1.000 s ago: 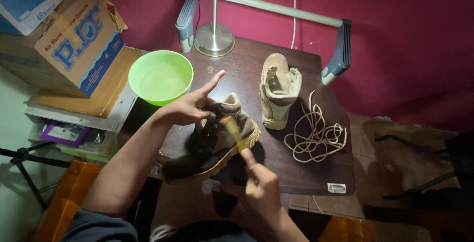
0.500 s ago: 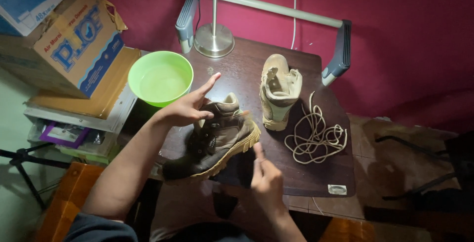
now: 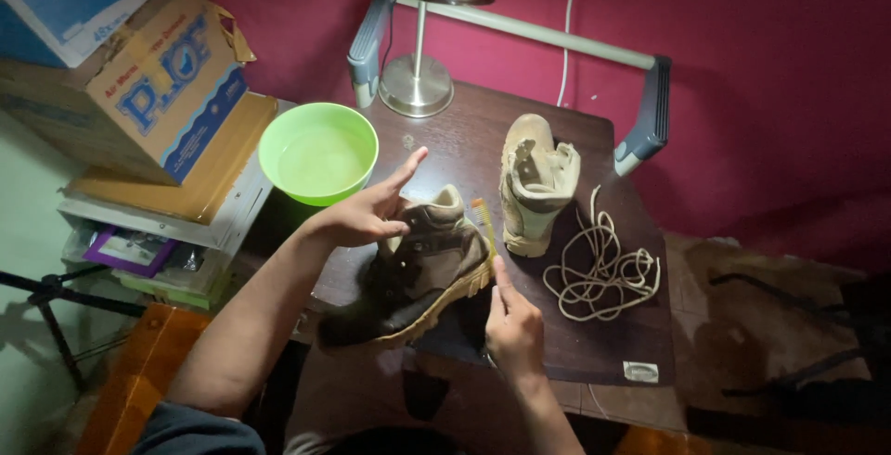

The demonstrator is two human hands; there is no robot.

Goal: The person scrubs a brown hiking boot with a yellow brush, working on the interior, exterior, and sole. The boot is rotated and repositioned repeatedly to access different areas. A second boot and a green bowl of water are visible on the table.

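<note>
Boot point(image 3: 418, 274) steadied by left hand point(image 3: 362, 217) fingers spread, right hand point(image 3: 513, 325) fingers gripping toothbrush point(image 3: 484, 220), cardboard box point(image 3: 153, 84) blue-labelled at left.

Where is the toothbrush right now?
In the head view the toothbrush is at centre, held by the right hand against the dark boot, just left of the tan boot.

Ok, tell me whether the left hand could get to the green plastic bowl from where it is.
Probably yes. The left hand rests on the dark brown boot, and the green plastic bowl sits just beyond it on the dark wooden table, with nothing between them.
</note>
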